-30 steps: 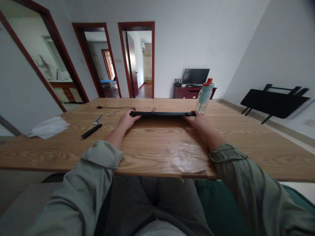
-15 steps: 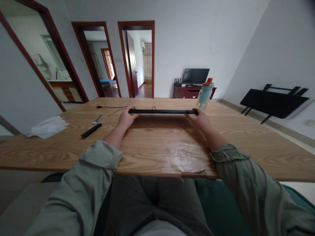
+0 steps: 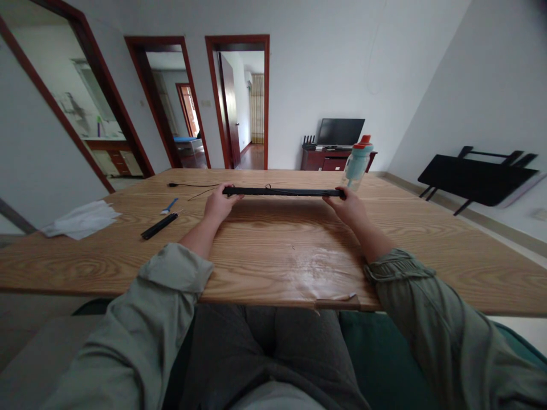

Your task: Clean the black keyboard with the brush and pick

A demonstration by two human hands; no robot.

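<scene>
Black slab (image 3: 282,192); bottle (image 3: 357,161) just behind right hand (image 3: 349,206), perhaps touching.

Counts, clock face centred on the black bar (image 3: 284,192). Black bar: 1. Hands: 2, the left hand (image 3: 218,205) at 9 o'clock, the right hand (image 3: 352,207) at 3. Bottle (image 3: 356,167): 1, at 2. Screen (image 3: 341,132): 1, between 1 and 2. Doorways (image 3: 267,108): 3, from 10 to 11. Small blue item (image 3: 171,205): 1, near 9. Short black rod (image 3: 159,226): 1, white cloth (image 3: 83,221): 1, both between 8 and 9.
</scene>
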